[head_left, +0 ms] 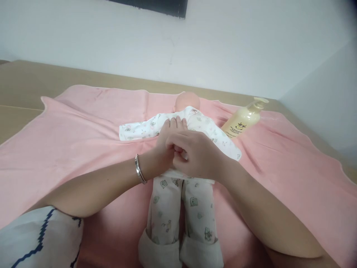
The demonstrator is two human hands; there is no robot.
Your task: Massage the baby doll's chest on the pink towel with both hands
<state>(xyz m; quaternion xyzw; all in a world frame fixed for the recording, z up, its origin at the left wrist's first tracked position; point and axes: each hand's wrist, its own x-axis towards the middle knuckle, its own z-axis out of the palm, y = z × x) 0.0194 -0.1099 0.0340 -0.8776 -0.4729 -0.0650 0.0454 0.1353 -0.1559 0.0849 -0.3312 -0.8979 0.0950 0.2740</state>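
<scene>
Head view: your left hand (163,146) and right hand (199,156) pinch the doll's top (201,124) between them; keep its fabric flat.

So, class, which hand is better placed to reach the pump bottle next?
Probably the right hand: the pump bottle lies on its side of the baby doll, while the left hand, fingers on the doll's chest, would have to cross over.
</scene>
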